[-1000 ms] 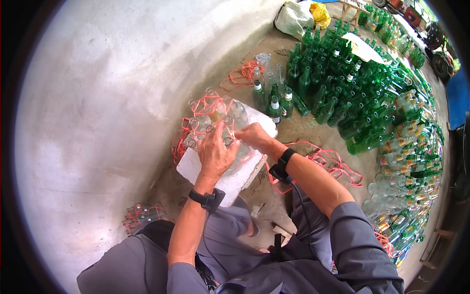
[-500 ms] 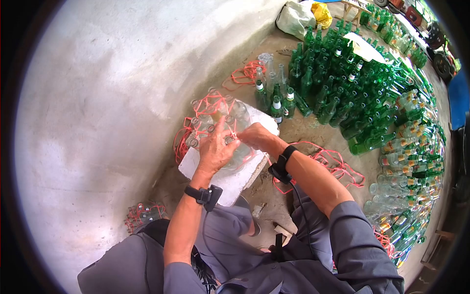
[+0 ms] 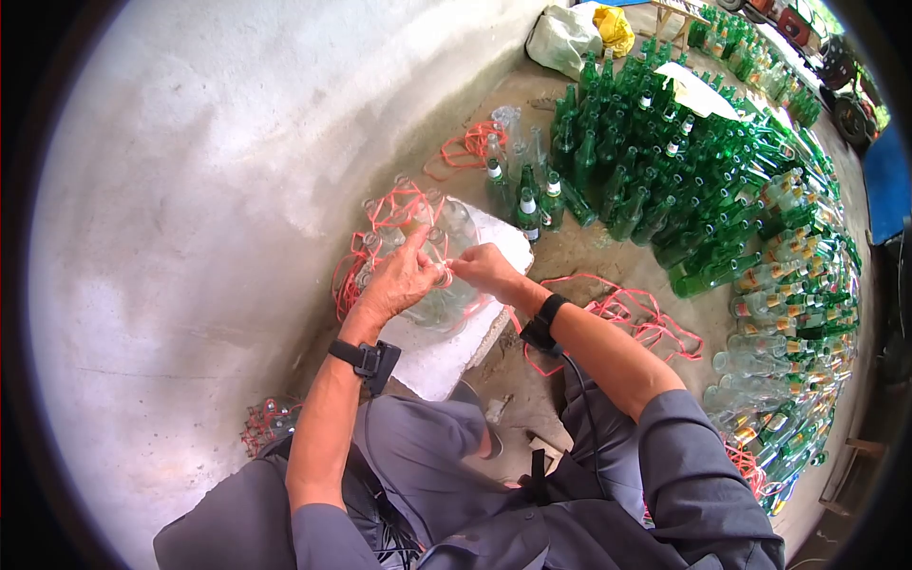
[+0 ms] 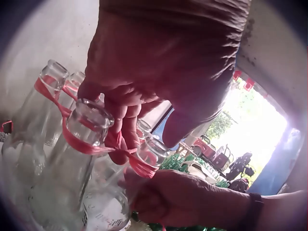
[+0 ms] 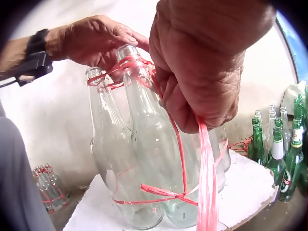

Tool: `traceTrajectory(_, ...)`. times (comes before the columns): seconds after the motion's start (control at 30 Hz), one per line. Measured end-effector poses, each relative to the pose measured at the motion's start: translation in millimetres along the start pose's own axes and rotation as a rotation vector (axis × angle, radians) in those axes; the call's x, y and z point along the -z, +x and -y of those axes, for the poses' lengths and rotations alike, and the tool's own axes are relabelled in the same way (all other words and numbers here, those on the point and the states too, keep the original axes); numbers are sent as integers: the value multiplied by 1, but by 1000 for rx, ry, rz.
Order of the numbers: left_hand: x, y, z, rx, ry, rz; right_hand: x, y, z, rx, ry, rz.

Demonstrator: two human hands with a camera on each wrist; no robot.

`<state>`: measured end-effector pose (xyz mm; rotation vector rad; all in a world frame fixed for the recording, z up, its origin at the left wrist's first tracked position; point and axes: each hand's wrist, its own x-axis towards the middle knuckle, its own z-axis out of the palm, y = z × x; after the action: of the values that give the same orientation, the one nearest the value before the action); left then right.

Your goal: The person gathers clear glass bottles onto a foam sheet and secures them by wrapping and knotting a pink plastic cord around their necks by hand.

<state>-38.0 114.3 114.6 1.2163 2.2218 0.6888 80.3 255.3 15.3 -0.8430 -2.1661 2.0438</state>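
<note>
Clear glass bottles [image 5: 149, 130], bound by red plastic twine [image 5: 182, 159], stand in a bundle on a white block [image 3: 427, 366]. My left hand [image 3: 404, 280] is over the near bottle necks. In the left wrist view its curled fingers [image 4: 129, 127] reach down between necks, fingertips on the twine, the thumb beside the right-hand neck. My right hand [image 3: 489, 269] grips the twine at the bundle's right side. A flat length of it hangs below that fist [image 5: 199, 91] in the right wrist view. Twine also loops around the necks and lower down around the bottles.
Many green bottles [image 3: 617, 180] crowd the floor to the right, several beside the block. Loose red twine [image 3: 646, 318] lies on the floor right of the block. A pale wall [image 3: 190, 209] rises on the left. Another tied bundle [image 3: 271, 423] stands at lower left.
My left hand and forearm have shifted left and turned slightly, so the near necks are less covered. The right hand stays at the bundle's right side, still gripping the twine.
</note>
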Motion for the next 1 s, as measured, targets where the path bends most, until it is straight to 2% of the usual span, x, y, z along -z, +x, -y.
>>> traceTrajectory(0.13,13,3,-5,72,3,41,-1,-3,-4,94,13,-26)
traceTrajectory(0.2,13,7,1,-63,78,1,0,-5,-3,107,14,-17)
traceTrajectory(0.23,14,7,-2,-62,77,1,2,-8,0,128,-16,-14)
traceTrajectory(0.3,19,7,-10,-51,260,1,3,-8,-1,146,-45,-9)
traceTrajectory(0.37,18,7,-9,-77,244,-6,0,-4,-8,249,-85,-51)
traceTrajectory(0.53,18,4,-12,-92,179,-30,-1,-7,-6,253,-155,-71)
traceTrajectory(0.63,17,4,-12,-149,286,-62,-1,-12,-4,250,-201,-105)
traceTrajectory(0.7,19,5,-10,-403,410,-230,-3,-10,-8,261,-212,-116)
traceTrajectory(0.73,21,2,-15,-402,412,-232,-3,-6,-13,315,-190,-94)
traceTrajectory(0.8,23,-3,-26,-121,198,-117,3,-3,-19,370,-172,-78)
traceTrajectory(0.83,22,-3,-23,-125,195,-118,8,-3,-21,451,-263,-9)
traceTrajectory(0.87,21,-2,-16,-75,-19,-117,13,-3,-21,533,-357,63)
traceTrajectory(0.9,23,-3,-19,-24,-234,-118,16,-6,-17,537,-363,65)
traceTrajectory(0.93,23,-6,-20,-26,-237,-124,18,-11,-15,440,-423,66)
traceTrajectory(0.97,19,-12,-23,-8,-405,-171,17,-18,-13,340,-479,65)
traceTrajectory(1.0,17,-17,-32,10,-573,-217,16,-20,-17,341,-484,66)
